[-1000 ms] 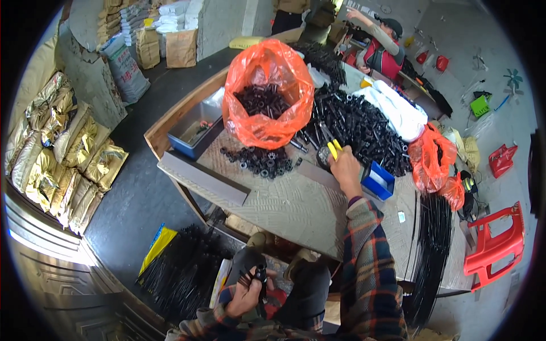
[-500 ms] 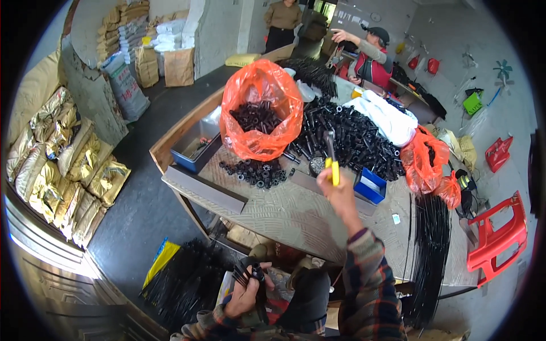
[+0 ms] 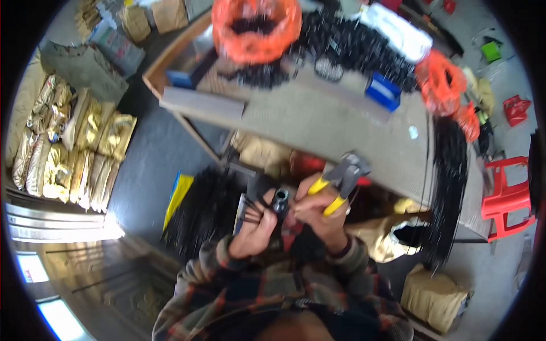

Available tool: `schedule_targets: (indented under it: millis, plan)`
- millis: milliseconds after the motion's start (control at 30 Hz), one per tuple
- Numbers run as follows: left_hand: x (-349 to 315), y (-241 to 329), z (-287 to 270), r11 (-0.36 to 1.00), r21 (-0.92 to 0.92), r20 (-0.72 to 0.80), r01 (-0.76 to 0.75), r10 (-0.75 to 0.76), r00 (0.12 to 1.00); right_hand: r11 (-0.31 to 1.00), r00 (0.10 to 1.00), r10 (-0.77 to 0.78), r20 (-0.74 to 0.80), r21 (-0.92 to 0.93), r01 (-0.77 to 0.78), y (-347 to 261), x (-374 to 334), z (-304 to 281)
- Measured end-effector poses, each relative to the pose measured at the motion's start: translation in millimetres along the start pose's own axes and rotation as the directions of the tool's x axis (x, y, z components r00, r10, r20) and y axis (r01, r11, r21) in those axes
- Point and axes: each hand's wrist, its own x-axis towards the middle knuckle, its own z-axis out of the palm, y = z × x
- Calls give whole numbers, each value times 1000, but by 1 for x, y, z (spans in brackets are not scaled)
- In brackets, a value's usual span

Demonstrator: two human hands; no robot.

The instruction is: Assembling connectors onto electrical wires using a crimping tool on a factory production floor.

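Note:
In front of my body, my left hand (image 3: 252, 234) closes round a short black tubular fitting (image 3: 280, 206) whose round open end faces up. Several thin black strips (image 3: 254, 207) stick out between its fingers. Close beside it on the right, my right hand (image 3: 325, 215) grips end-cutting pliers (image 3: 348, 174) with yellow handles. The pliers' grey head points up and away from the fitting. The right fingertips are next to the fitting; blur hides whether they touch it or pinch anything small.
Ahead stands a worktable (image 3: 296, 119) with an orange plastic bag (image 3: 256, 51), a heap of black parts (image 3: 352, 40) and a blue box (image 3: 384, 91). Long black strands (image 3: 446, 182) hang over its right side. Another black bundle (image 3: 207, 210) lies left of my hands. Sacks (image 3: 68, 148) stand far left.
My right hand has come down from above the table with the pliers, beside my left hand. The view has tilted downward, so the people at the back no longer show.

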Motion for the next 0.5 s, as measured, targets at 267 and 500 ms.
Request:
schedule_targets:
  millis: [267, 500]
  plan:
    - [-1, 16, 10, 992, -31, 74, -122, 124, 990, 968, 969, -198, 146, -125, 216, 6, -6, -6]
    - [-11, 11, 11, 995, -37, 60, -97, 99, 993, 987, 981, -147, 125, -52, 154, 1, -12, -1]
